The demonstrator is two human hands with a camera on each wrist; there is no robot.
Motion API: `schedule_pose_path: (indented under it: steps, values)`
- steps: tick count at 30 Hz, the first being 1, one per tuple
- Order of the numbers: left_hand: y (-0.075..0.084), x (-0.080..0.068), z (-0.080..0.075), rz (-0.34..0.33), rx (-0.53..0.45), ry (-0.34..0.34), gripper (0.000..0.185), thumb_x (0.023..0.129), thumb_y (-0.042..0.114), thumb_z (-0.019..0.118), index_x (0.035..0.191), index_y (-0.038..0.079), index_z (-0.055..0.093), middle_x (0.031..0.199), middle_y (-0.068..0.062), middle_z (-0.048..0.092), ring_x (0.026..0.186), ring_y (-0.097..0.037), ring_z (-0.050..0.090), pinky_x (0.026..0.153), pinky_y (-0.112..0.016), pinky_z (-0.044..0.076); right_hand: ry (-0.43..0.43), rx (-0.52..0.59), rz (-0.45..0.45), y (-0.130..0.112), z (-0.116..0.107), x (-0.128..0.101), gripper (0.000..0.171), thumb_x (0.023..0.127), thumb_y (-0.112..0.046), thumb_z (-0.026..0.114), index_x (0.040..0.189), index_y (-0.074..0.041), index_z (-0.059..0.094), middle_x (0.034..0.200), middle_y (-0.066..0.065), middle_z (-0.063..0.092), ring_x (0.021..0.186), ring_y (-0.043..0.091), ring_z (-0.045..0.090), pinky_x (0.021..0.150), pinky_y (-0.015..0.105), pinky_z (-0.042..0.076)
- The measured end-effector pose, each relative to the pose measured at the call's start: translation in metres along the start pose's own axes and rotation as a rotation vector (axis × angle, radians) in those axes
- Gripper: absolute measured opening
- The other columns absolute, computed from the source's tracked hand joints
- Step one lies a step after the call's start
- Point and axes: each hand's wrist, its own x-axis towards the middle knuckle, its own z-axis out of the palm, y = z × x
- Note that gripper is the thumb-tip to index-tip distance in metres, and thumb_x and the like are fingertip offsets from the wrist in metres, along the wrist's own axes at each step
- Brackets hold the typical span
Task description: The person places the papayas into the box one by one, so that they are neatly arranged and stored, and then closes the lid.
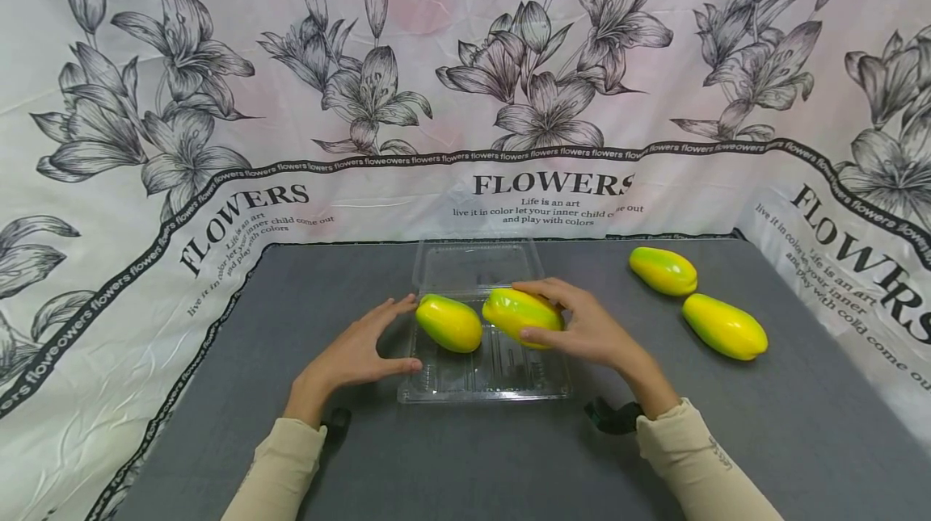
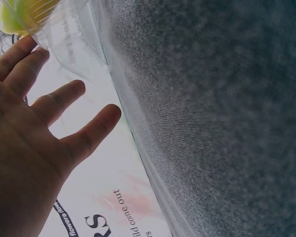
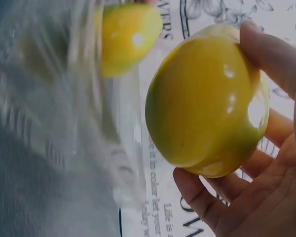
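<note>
A clear plastic clamshell box [image 1: 483,384] lies open on the grey table [image 1: 473,456], lid tipped back. One yellow-green papaya [image 1: 448,323] lies in its left half. My right hand [image 1: 582,327] grips a second papaya [image 1: 520,313] over the box's right half; in the right wrist view this papaya [image 3: 204,106] fills my curled fingers [image 3: 271,54], and the other papaya [image 3: 126,34] shows behind the blurred box wall. My left hand [image 1: 360,347] is open, its fingers straight by the box's left edge. In the left wrist view my fingers [image 2: 54,103] are spread near the box's wall [image 2: 64,34].
Two more papayas [image 1: 663,271] [image 1: 724,326] lie on the table to the right of the box. A white flower-printed cloth [image 1: 465,101] hangs behind and drapes down both sides. A black strap [image 1: 613,416] shows at my right wrist.
</note>
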Motion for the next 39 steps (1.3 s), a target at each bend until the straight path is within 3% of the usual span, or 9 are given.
schedule_pose_path:
  steps: [11,17,26,39]
  values:
    - [0.0,-0.001,-0.001,-0.004,0.002,-0.004,0.098,0.07,0.072,0.069,0.151,0.041,0.025,0.16,0.017,0.02,0.152,-0.027,0.014,0.109,-0.07,0.024,-0.009,0.044,-0.026,-0.012,0.027,0.01,0.061,0.081,-0.039,0.077,0.136,-0.031,0.054,0.131,-0.009,0.057,0.094,0.013,0.055,0.078,0.034,0.049]
    - [0.0,-0.001,-0.001,-0.013,-0.009,-0.003,0.096,0.071,0.069,0.071,0.151,0.04,0.026,0.161,0.015,0.02,0.152,-0.028,0.013,0.109,-0.071,0.024,-0.018,0.012,-0.034,-0.02,0.042,0.017,0.063,0.079,-0.045,0.077,0.137,-0.032,0.054,0.13,-0.012,0.058,0.101,0.01,0.055,0.082,0.032,0.048]
    - [0.0,0.0,-0.001,-0.008,-0.027,-0.006,0.095,0.073,0.065,0.072,0.151,0.039,0.026,0.161,0.014,0.02,0.152,-0.03,0.012,0.109,-0.071,0.024,-0.039,0.004,-0.032,-0.032,0.062,0.022,0.064,0.077,-0.043,0.08,0.135,-0.026,0.057,0.114,-0.002,0.055,0.093,0.012,0.052,0.075,0.027,0.05]
    - [0.003,-0.001,-0.002,-0.015,-0.028,-0.02,0.1,0.069,0.064,0.076,0.152,0.04,0.024,0.161,0.015,0.019,0.151,-0.029,0.013,0.108,-0.071,0.025,-0.063,-0.037,-0.027,-0.038,0.085,0.024,0.064,0.077,-0.047,0.078,0.134,-0.026,0.058,0.116,-0.001,0.056,0.094,0.011,0.051,0.075,0.024,0.049]
